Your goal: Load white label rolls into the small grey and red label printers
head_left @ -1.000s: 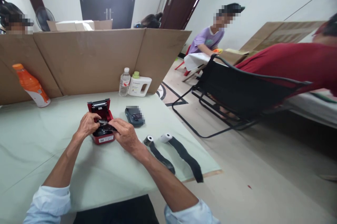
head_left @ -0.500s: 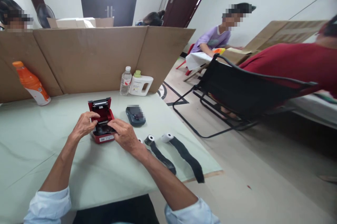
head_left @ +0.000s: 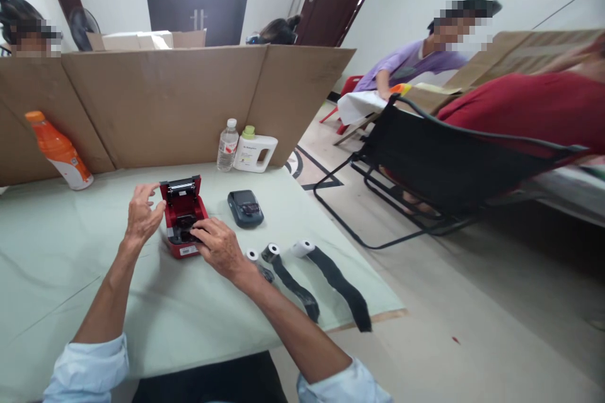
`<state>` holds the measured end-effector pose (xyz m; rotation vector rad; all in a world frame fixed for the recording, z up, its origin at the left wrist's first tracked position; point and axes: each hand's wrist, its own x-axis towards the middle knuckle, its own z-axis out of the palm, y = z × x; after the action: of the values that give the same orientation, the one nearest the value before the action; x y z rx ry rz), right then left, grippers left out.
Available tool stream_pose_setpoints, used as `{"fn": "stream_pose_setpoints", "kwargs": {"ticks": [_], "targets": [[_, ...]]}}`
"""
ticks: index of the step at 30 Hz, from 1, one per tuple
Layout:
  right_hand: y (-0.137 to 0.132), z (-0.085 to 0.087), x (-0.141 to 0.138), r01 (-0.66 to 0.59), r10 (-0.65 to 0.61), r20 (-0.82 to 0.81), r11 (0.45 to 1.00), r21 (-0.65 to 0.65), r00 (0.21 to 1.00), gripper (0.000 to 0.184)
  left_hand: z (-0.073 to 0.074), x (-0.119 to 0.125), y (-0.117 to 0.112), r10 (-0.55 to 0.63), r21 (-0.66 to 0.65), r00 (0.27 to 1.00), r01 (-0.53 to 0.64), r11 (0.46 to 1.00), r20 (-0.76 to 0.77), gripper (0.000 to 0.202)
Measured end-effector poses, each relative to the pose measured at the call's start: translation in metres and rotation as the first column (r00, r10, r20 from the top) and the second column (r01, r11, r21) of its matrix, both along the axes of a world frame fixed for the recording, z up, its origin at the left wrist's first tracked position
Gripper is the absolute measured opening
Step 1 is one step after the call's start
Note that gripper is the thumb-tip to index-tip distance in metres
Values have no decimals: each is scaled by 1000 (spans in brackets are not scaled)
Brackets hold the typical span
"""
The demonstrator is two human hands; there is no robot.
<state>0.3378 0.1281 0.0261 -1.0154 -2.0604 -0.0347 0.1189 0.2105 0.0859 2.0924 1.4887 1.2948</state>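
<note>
A small red and black printer (head_left: 182, 250) stands on the table with its lid (head_left: 181, 188) raised, its dark inside showing. Beside the lid's left edge is my left hand (head_left: 144, 214), fingers apart and holding nothing, fingertips at or very near the edge. My right hand (head_left: 218, 244) reaches over the printer's right wall. Its fingers are bent together inside the body, and whatever they pinch is hidden. To the right lie rolls with white cores: one (head_left: 252, 256) close to my right wrist, one with a black strip (head_left: 293, 286), and one with a longer black strip (head_left: 341, 283).
A dark handheld device (head_left: 245, 208) lies right of the printer. Behind stand a water bottle (head_left: 227, 147), a white jug (head_left: 253, 154) and an orange bottle (head_left: 61, 151) against a cardboard screen (head_left: 165, 106). A black folding chair (head_left: 425, 157) and people are at the right.
My left hand has come out of the printer to the lid's left side, its fingers spreading. My right fingers have gone deeper into the printer. The person in purple leans further right.
</note>
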Motion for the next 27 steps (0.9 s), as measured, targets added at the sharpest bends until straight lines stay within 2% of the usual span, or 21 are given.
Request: {"fn": "stream_pose_setpoints", "kwargs": {"ticks": [2, 4, 6, 9, 14, 20, 23, 27], "targets": [[0, 0, -2, 3, -3, 7, 1000, -2, 1000, 27, 1, -1, 13, 7, -31, 999, -5, 1000, 42, 59], [0, 1, -3, 6, -6, 10, 1000, 4, 1000, 24, -1, -1, 24, -52, -89, 996, 58, 994, 71, 67], [-1, 1, -4, 12, -12, 11, 1000, 10, 1000, 24, -4, 0, 31, -114, -129, 989, 126, 984, 95, 68], [-4, 1, -3, 22, -22, 18, 1000, -3, 1000, 28, -8, 2, 31, -150, -128, 981, 166, 978, 124, 66], [-12, -3, -5, 40, -40, 5, 999, 4, 999, 32, -6, 0, 12, -191, -77, 976, 199, 977, 100, 50], [-16, -10, -7, 55, -54, -29, 998, 28, 998, 26, -9, -10, -28, -270, -34, 961, 268, 963, -65, 37], [-17, -12, -6, 48, -47, -31, 998, 42, 998, 23, -19, -16, -46, -316, -13, 940, 317, 948, -126, 43], [-19, -11, -5, 33, -31, -28, 997, 69, 999, 25, -31, -21, -58, -349, -24, 912, 352, 936, -215, 65]]}}
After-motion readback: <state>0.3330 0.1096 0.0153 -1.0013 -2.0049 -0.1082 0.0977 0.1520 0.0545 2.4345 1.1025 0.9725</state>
